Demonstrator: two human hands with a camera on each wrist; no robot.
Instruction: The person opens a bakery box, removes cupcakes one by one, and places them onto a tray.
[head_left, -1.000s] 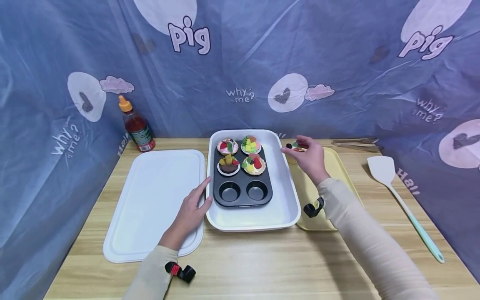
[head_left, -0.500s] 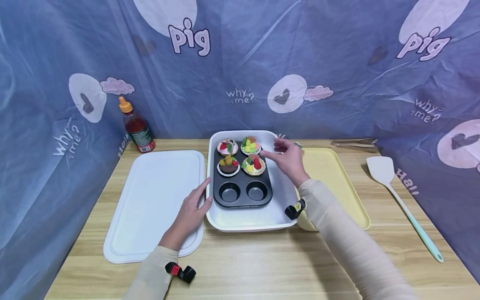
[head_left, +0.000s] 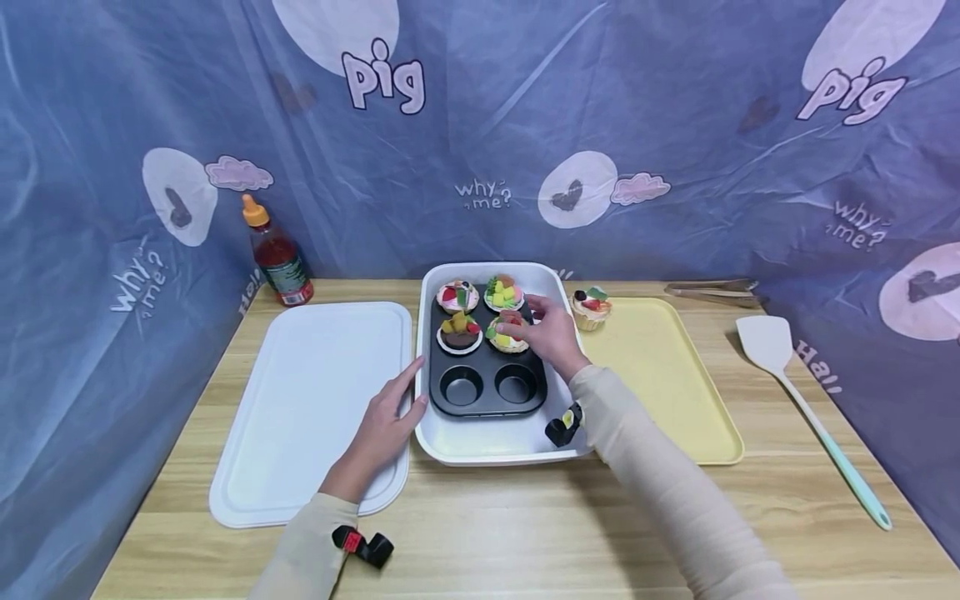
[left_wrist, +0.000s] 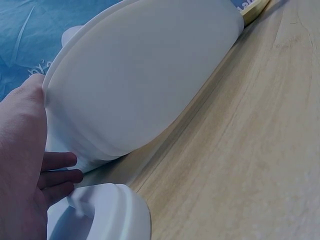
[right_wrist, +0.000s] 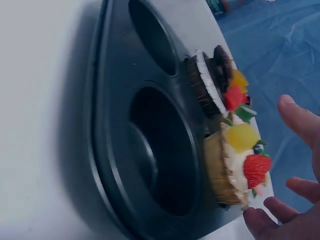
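My left hand (head_left: 385,422) rests with extended fingers at the left rim of a deep white rectangular pan (head_left: 487,443). In the left wrist view, the thumb lies along the rim and the other fingers sit low by the outer wall. Inside the pan is a dark muffin tin (head_left: 487,403) with its two front cups bare. Over its right side hovers my right hand (head_left: 553,335), fingers spread around a strawberry-topped fruit tart (right_wrist: 225,167); the right wrist view shows a gap to them. Beside that tart sits a chocolate tart (head_left: 459,337); behind are a pink-cream tart (head_left: 457,296) and a yellow-cube tart (head_left: 503,292).
A fruit-topped cupcake (head_left: 590,312) stands at the back left corner of a yellow tray (head_left: 667,375). Left of the pan lies a white tray (head_left: 307,408). A sauce bottle (head_left: 281,258), metal tongs (head_left: 712,290) and a white-and-mint spatula (head_left: 810,417) surround these.
My right hand has let go of the cupcake on the yellow tray and moved left over the strawberry-topped tart. The left hand has stayed at the pan's rim.
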